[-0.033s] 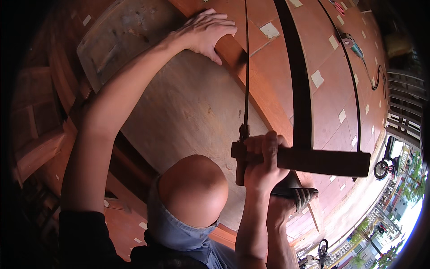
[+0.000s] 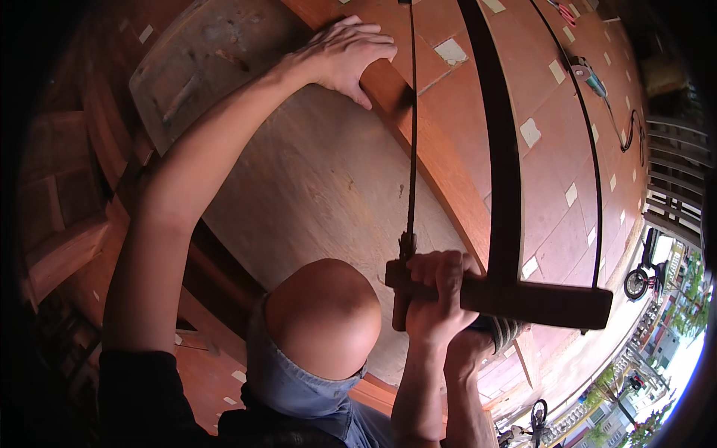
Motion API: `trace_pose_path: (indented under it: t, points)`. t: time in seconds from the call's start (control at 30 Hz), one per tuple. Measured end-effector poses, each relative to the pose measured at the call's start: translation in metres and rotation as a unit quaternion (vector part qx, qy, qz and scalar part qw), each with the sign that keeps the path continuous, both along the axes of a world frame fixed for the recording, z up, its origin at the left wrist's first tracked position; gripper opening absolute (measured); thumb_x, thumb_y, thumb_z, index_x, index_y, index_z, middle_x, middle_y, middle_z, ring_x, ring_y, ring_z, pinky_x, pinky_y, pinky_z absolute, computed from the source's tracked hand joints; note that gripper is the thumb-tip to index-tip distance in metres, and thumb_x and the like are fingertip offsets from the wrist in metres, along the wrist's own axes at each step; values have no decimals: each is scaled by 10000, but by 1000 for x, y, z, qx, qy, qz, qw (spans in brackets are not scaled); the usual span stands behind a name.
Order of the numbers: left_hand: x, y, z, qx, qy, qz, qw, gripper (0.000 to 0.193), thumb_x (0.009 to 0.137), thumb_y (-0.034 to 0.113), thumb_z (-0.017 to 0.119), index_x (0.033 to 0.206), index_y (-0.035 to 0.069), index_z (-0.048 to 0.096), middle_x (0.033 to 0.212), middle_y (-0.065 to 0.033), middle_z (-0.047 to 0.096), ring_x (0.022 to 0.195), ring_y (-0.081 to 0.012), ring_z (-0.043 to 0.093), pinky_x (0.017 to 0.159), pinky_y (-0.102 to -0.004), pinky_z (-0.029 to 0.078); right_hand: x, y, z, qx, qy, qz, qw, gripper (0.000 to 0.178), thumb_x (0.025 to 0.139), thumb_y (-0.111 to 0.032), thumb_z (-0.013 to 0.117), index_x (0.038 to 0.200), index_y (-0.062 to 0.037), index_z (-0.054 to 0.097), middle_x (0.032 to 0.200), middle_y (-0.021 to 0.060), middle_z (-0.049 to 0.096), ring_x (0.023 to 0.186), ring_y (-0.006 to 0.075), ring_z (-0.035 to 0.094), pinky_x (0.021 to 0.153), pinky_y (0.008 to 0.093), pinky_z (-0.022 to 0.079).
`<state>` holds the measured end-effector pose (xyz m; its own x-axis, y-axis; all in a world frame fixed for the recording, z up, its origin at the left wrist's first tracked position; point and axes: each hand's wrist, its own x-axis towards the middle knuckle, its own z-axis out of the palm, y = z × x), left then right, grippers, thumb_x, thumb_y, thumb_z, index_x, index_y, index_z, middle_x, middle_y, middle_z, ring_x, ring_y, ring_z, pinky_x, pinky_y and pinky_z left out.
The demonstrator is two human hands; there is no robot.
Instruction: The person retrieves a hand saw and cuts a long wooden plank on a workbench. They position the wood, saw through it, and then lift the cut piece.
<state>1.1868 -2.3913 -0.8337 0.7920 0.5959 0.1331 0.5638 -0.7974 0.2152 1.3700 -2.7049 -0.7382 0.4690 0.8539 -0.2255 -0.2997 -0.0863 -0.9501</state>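
Note:
My left hand (image 2: pixel 343 56) is closed over the far end of a reddish-brown wooden plank (image 2: pixel 441 168), fingers curled over its edge. The plank lies slantwise along a wide, worn wooden board (image 2: pixel 299 157). My right hand (image 2: pixel 437 299) grips the near end of a frame saw (image 2: pixel 541 301), around its dark wooden crosspiece and handle. The thin saw blade (image 2: pixel 413 149) crosses the plank just right of my left hand; whether it sits in a cut I cannot tell. The saw's dark middle beam (image 2: pixel 504 164) and a thin tension line (image 2: pixel 579 97) run beside it.
My bare knee (image 2: pixel 321 313) rises near the board, my sandalled foot (image 2: pixel 504 336) beside the saw. An angle grinder (image 2: pixel 588 77) with its cord and a red-handled tool (image 2: pixel 564 11) lie on the tiled floor (image 2: pixel 553 149). Wooden pieces (image 2: pixel 67 246) stand at left; a motorbike (image 2: pixel 646 276) at right.
My right hand and the saw have moved back toward me, down the picture. My left hand and the plank stay practically where they were.

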Motion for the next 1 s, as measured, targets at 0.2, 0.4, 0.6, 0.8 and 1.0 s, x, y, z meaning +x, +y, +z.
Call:
trace_pose_path:
  t: [0.2, 0.4, 0.6, 0.8, 1.0]
  points:
    - [0, 0, -17, 62, -59, -32, 996, 696, 502, 386, 974, 996, 105, 573, 1038, -21, 616, 1061, -263, 585, 973, -419, 411, -2, -136, 51, 10, -16, 24, 1000, 384, 1064, -289, 587, 762, -99, 447, 576, 34, 455, 499, 175, 488, 579, 395, 510]
    - [0, -1, -7, 36, -24, -12, 999, 697, 505, 390, 972, 997, 103, 570, 1046, -25, 611, 1069, -264, 579, 971, -422, 414, -10, 43, -27, 11, -23, -31, 999, 338, 1030, -146, 620, 739, -60, 473, 656, 44, 459, 598, 185, 505, 674, 393, 507]
    - [0, 3, -6, 18, -13, -2, 1000, 690, 509, 396, 973, 989, 105, 571, 1043, -22, 607, 1062, -259, 581, 961, -411, 416, -6, 45, -17, -10, -18, -25, 999, 304, 1024, -143, 636, 762, -54, 511, 656, 45, 500, 609, 178, 538, 690, 388, 522]
    - [0, -2, -2, 24, -12, -4, 1000, 694, 516, 409, 971, 1000, 104, 578, 1061, -19, 609, 1084, -253, 577, 975, -425, 417, -1, -137, 56, 20, -33, 60, 997, 378, 1072, -283, 580, 771, -90, 461, 596, 35, 476, 514, 179, 503, 577, 377, 513]
    - [6, -5, 13, -32, 32, -11, 999, 664, 704, 594, 862, 1029, 54, 653, 1107, -80, 660, 1101, -323, 552, 991, -483, 395, -3, -13, -11, 60, -17, 23, 998, 328, 1050, -179, 597, 769, -78, 462, 619, 32, 450, 549, 174, 486, 622, 385, 514]
